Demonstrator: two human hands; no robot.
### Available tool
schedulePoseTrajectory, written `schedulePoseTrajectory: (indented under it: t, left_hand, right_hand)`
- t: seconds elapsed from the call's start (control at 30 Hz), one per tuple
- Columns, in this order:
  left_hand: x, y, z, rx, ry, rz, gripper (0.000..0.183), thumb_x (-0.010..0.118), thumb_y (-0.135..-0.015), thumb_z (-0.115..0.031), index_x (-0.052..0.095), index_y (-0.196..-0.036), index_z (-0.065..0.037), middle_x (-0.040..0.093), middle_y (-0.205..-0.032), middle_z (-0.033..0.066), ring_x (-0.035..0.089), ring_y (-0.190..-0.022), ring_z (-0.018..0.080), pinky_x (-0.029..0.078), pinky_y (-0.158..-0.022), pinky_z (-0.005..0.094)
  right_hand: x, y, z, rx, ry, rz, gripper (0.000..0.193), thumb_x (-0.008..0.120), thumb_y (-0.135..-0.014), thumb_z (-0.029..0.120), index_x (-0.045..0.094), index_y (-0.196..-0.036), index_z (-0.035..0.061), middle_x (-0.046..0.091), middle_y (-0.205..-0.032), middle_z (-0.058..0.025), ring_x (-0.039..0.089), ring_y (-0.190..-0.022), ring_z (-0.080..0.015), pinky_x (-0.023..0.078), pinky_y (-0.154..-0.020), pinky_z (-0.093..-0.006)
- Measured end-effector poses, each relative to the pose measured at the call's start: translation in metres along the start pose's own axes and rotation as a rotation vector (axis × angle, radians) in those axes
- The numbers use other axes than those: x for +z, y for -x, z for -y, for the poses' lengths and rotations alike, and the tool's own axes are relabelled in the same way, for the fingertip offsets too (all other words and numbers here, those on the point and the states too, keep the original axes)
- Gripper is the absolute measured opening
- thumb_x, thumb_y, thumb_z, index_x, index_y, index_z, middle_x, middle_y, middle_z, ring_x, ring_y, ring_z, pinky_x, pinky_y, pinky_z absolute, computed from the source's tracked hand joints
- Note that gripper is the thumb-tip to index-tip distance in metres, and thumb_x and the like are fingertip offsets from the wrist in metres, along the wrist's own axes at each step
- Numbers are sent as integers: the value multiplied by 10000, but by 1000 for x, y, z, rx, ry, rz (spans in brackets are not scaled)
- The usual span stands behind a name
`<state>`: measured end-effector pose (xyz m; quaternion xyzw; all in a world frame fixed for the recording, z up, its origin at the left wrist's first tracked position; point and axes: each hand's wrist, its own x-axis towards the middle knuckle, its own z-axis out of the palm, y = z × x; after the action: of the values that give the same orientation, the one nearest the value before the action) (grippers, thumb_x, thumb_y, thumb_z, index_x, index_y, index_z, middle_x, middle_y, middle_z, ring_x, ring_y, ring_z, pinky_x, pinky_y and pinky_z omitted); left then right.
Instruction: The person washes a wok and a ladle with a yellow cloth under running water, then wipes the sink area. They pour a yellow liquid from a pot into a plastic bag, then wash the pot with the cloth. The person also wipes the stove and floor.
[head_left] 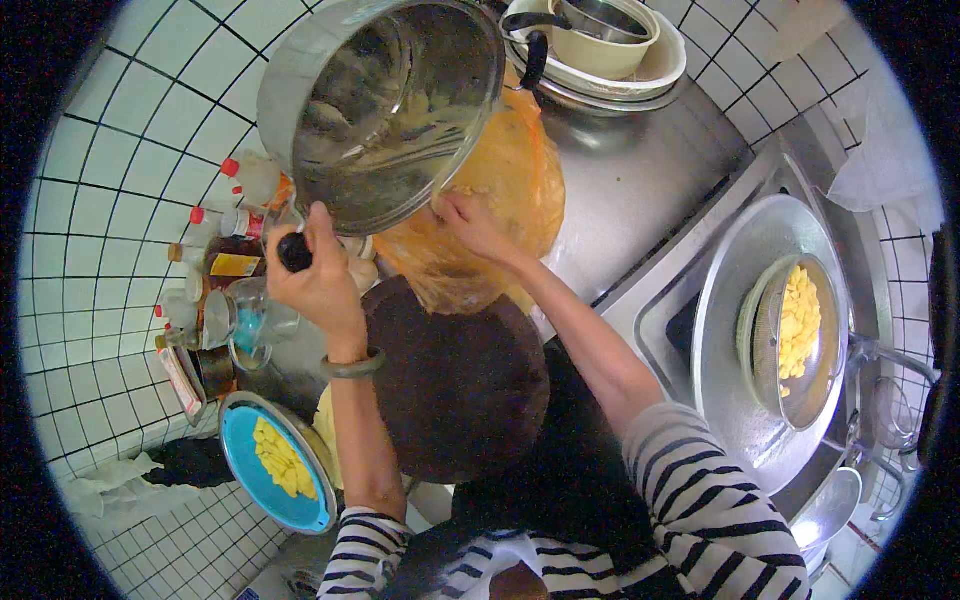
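A large steel pot (pixel 400 110) is tilted on its side, its mouth turned toward me, with wet streaks inside. My left hand (pixel 325 285) is closed around one of its black side handles (pixel 294 252). At the lower rim, my right hand (pixel 468 222) has its fingers drawn together; what they hold, if anything, I cannot make out. Just beneath and behind the pot mouth lies an orange plastic bag (pixel 525 190), crumpled and partly hidden by the pot and my right hand. Below my hands is a round dark board (pixel 450 385).
Several bottles and jars (pixel 225 245) line the left wall. A blue basket (pixel 312 512) with yellow pieces is at lower left. To the right, a wok (pixel 725 400) on the stove holds a strainer (pixel 768 345) of yellow pieces. Stacked basins (pixel 672 55) stand at the back.
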<state>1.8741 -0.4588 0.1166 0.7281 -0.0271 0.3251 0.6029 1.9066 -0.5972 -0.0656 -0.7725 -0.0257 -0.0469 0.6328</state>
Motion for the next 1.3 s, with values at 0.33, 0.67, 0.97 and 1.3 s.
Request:
schedulePoseTrajectory:
  t: [0.33,0.67,0.97,1.3]
  left_hand:
    - [-25,-32,-31,-306,353,-11,280,581,-914,-133,386,-714,-121,264,-505,-68,213,-378,33,156,-359,231]
    - [-43,-56,-63,-453,626,57,421,415,-988,-397,325,-656,-155,171,-498,-78,106,-403,38,115,-381,226]
    - [-62,-61,-54,-503,823,155,424,421,-991,-360,309,-633,-163,174,-475,-72,109,-386,46,123,-358,225]
    - [-76,-70,-47,-591,1004,52,400,416,-992,-350,332,-656,-151,181,-477,-69,119,-374,46,137,-334,214]
  right_hand:
    - [-12,0,-10,-221,522,-115,151,533,-776,49,615,-874,-32,612,-818,-211,600,-770,-361,471,-702,-420]
    - [-23,-25,-8,-41,224,-254,164,610,-677,61,651,-822,-5,627,-692,-153,612,-629,-286,460,-579,-382]
    - [-34,-45,-20,-82,441,8,309,617,-687,80,660,-990,40,652,-897,-181,626,-834,-345,498,-759,-403]
    - [-46,-47,-11,21,440,49,305,657,-755,134,652,-1036,15,679,-875,-110,651,-802,-205,510,-722,-322]
